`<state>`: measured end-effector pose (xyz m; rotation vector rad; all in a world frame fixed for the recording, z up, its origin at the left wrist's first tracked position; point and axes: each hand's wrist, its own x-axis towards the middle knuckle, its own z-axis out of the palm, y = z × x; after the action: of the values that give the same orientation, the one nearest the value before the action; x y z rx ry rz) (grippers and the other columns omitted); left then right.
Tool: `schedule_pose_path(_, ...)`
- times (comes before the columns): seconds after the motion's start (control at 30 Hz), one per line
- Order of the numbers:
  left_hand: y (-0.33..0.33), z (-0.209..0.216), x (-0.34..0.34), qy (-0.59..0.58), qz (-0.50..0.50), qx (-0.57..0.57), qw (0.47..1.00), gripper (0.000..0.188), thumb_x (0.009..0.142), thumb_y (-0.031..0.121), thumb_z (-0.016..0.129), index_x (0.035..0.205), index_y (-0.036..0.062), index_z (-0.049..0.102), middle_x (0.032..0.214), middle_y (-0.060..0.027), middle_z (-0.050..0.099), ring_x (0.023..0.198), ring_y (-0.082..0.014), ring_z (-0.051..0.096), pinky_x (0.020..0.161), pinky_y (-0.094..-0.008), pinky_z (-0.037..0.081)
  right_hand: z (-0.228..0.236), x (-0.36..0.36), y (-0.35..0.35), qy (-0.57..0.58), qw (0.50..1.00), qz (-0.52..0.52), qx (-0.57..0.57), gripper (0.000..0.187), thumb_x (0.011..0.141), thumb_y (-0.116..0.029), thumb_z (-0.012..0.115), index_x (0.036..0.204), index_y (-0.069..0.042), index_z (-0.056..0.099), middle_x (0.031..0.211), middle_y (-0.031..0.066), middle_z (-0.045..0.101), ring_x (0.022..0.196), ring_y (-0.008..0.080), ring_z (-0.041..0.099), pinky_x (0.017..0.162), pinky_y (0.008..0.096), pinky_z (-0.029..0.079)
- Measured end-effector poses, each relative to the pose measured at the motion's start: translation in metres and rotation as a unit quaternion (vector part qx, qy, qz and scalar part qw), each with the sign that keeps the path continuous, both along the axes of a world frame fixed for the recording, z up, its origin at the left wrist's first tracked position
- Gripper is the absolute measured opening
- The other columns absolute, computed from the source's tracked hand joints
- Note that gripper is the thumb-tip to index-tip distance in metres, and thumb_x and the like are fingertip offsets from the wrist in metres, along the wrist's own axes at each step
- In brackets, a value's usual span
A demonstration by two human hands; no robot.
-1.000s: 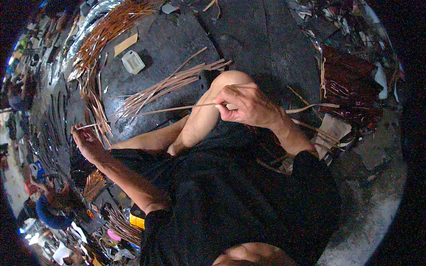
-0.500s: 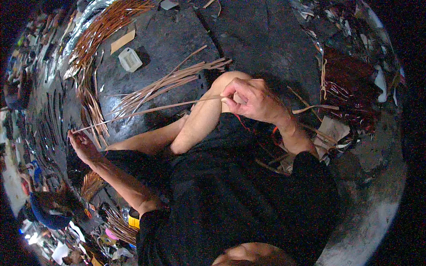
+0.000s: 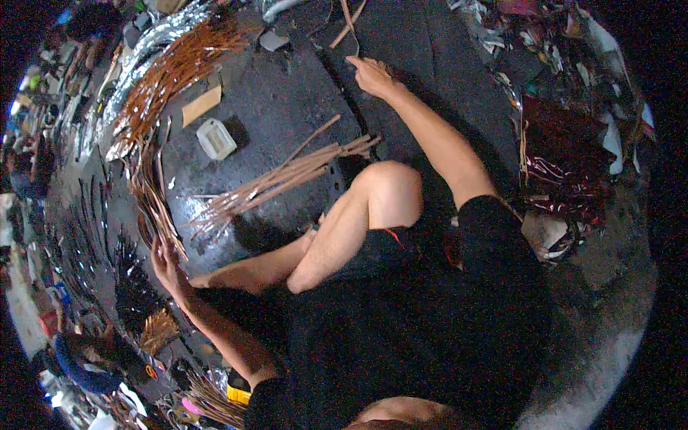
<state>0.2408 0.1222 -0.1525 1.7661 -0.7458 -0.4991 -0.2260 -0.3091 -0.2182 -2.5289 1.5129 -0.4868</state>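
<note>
My right hand reaches out to the far side of the dark floor. Its fingers are closed at the near end of a thin brown strip, which crosses a second strip there. At the left, my left hand has its fingers stretched out beside the lower end of a long bunch of brown strips, seeming to touch it. A loose bundle of flat brown strips lies in front of my bent leg, apart from both hands.
A pale plastic tray and a tan card piece lie beyond the bundle. Orange-brown strips are heaped at the far left. A dark red sheet lies at the right. Another person in blue sits at the lower left.
The strip stretched between my hands is no longer there. My right hand has moved from my knee far forward; my left hand has shifted slightly right and nearer, to the bunch's end.
</note>
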Motion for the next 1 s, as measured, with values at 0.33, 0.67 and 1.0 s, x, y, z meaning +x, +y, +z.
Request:
schedule_pose_path(0.33, -0.019, 0.007, -0.056, 0.032, -0.005, 0.002, 0.999, 0.039, 0.097, 0.024, 0.057, 0.127, -0.0008, 0.056, 0.109, -0.0101, 0.065, 0.099, -0.0161, 0.061, 0.087, -0.0279, 0.046, 0.035, 0.002, -0.079, -0.280, 0.929, 0.000, -0.241, 0.014, 0.087, -0.016, 0.066, 0.089, -0.002, 0.065, 0.097, 0.0138, 0.062, 0.093, 0.0319, 0.058, 0.086, 0.0389, 0.047)
schedule_pose_path(0.67, -0.158, 0.075, -0.255, 0.038, -0.291, -0.053, 0.955, 0.038, 0.098, 0.024, 0.053, 0.126, -0.0020, 0.056, 0.127, -0.0141, 0.059, 0.116, -0.0232, 0.056, 0.102, -0.0322, 0.041, 0.203, -0.026, 0.104, -0.501, 0.854, 0.125, 0.068, 0.014, 0.100, -0.012, 0.045, 0.108, -0.003, 0.053, 0.096, 0.0102, 0.067, 0.096, 0.0180, 0.064, 0.092, 0.0310, 0.047)
schedule_pose_path(1.0, -0.209, 0.054, -0.366, 0.188, -0.513, 0.010, 0.838, 0.027, 0.099, 0.023, 0.050, 0.111, -0.0001, 0.057, 0.089, -0.0055, 0.060, 0.084, -0.0130, 0.057, 0.075, -0.0270, 0.048, 0.212, -0.072, 0.137, -0.546, 0.837, 0.023, 0.030, 0.017, 0.099, -0.018, 0.050, 0.110, -0.006, 0.053, 0.094, 0.0088, 0.066, 0.091, 0.0179, 0.064, 0.084, 0.0306, 0.047)
